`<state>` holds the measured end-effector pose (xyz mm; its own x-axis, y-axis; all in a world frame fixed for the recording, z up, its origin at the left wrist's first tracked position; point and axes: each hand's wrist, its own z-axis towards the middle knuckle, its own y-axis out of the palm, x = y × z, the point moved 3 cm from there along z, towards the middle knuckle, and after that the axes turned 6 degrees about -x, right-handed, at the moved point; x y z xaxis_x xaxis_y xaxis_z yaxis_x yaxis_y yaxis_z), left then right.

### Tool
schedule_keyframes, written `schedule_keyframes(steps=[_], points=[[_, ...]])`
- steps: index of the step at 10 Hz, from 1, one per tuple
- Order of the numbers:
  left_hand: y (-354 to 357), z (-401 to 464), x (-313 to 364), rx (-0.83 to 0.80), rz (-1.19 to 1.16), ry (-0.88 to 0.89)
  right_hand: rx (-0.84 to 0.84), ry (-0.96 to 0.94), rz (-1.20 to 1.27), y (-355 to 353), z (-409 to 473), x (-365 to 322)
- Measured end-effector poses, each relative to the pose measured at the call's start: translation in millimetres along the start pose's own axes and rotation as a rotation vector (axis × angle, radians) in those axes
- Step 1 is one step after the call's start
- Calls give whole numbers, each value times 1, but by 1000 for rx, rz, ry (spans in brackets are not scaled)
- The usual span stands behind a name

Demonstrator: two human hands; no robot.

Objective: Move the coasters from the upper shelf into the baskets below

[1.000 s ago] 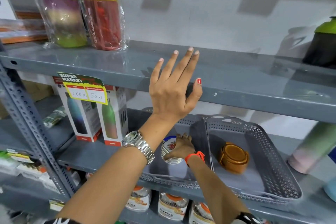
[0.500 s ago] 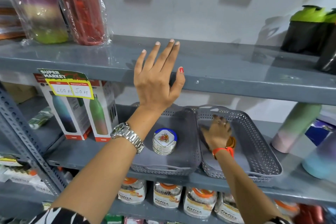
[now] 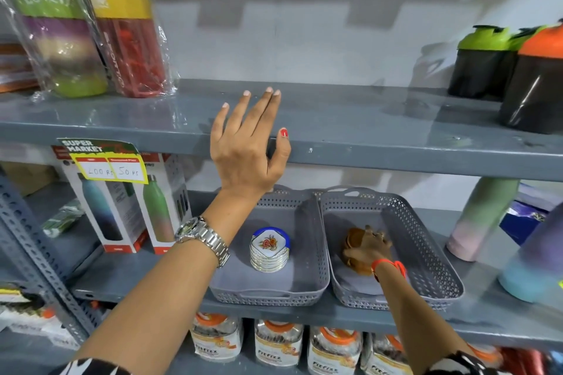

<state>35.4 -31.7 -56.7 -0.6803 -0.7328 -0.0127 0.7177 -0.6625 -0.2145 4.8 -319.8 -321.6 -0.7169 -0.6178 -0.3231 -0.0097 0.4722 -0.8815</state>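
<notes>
Right grip [image 3: 367,248] curled around brown coasters [image 3: 355,242]; left grip [image 3: 249,146] splayed on upper shelf [image 3: 380,131].

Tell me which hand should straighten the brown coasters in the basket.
Right. The right hand already rests on the brown coasters inside the right basket; the left hand is spread on the upper shelf edge, probably bracing.

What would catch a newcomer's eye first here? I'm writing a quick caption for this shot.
Probably the left hand, spread flat on the front edge of the upper shelf at centre. Below it, two grey baskets sit side by side: the left one holds a stack of white floral coasters, and in the right one the right hand rests on brown coasters.
</notes>
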Motion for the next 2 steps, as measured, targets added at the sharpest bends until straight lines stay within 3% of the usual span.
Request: schedule_keyframes(steps=[1,2], points=[[-3,2,2,-29,-1,6,33,-11,42,-19,-30,-14],[-3,1,0,-38,-3,11,192,-53,122,-29,-54,-23]])
